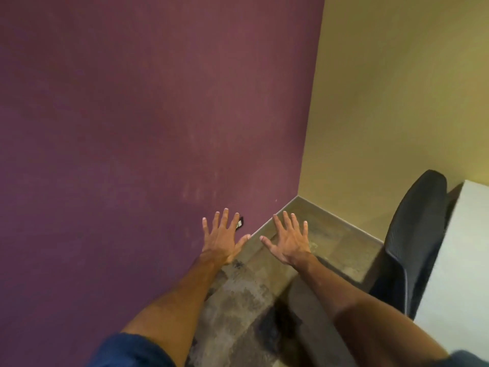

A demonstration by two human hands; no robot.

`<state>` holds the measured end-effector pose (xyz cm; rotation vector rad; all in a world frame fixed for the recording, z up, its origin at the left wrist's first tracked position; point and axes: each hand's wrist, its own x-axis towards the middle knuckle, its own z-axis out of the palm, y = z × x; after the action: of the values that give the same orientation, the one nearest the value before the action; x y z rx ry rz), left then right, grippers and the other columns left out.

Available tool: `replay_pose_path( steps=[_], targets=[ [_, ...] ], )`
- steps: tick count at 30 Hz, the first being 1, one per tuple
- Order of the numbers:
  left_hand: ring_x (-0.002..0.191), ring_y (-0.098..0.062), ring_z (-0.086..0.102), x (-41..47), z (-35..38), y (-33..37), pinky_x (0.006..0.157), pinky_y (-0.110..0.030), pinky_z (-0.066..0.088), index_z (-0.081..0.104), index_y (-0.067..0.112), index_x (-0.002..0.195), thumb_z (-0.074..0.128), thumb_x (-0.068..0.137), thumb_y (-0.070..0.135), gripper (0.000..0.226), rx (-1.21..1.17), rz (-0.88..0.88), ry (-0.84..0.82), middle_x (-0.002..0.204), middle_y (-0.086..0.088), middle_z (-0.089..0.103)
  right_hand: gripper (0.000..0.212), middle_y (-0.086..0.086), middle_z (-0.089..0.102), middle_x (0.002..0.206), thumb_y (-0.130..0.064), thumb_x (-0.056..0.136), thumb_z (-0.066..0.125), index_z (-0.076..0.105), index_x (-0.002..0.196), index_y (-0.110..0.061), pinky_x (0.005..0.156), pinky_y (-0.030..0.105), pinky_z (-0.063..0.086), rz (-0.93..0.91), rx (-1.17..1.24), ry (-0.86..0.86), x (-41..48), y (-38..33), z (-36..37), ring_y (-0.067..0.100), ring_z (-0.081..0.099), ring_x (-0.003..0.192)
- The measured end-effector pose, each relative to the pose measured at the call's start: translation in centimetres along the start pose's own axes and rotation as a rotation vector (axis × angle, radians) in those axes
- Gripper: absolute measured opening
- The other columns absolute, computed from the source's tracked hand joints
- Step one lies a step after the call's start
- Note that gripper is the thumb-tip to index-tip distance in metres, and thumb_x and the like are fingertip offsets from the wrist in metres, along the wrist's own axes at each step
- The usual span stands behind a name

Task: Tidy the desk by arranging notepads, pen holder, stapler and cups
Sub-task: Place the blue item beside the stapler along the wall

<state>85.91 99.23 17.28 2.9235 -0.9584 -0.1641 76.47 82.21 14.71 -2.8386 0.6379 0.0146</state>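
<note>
Purple wall [132, 128] fills the view; left hand [222, 238] and right hand [289, 242] both spread flat, fingers splayed, holding nothing. Looks like a start pose, palms shown to camera. Desk [460, 260] edge at far right behind chair [415, 234]. Notepads, pen holder, stapler, cups not in view. Task likely not begun.

Both bare forearms stretch forward, dark blue sleeves at the elbows. The left hand [221, 238] and right hand [290, 241] are held side by side, backs up, fingers spread wide, thumbs pointing toward each other, holding nothing.
</note>
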Motion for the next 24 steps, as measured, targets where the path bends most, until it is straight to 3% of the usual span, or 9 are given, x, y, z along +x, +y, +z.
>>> replay_pose_path(
  steps=[5,24],
  targets=[
    [0.148,-0.029,-0.008,12.7,-1.7,4.1,0.115,-0.057,-0.011,0.002,0.028,0.153,0.022,0.092,0.068,0.076,-0.010,0.142,-0.013,0.162,-0.006,-0.006,0.085,0.007,-0.001,0.162,-0.073,0.087,0.021,0.005,0.154,-0.023,0.119,0.055,-0.005,0.146,0.022,0.033,8.4,4.9,-3.3,0.027,-0.006,0.149],
    [0.148,-0.025,-0.011,47.2,-3.0,24.6,0.115,-0.055,-0.013,0.001,0.029,0.153,0.025,0.092,0.067,0.076,0.004,0.616,-0.048,0.161,-0.005,-0.011,0.083,0.009,-0.004,0.162,-0.071,0.089,0.020,0.005,0.154,-0.022,0.118,0.056,-0.007,0.641,0.020,0.130,30.4,25.4,-10.4,0.029,-0.009,0.149]
  ],
)
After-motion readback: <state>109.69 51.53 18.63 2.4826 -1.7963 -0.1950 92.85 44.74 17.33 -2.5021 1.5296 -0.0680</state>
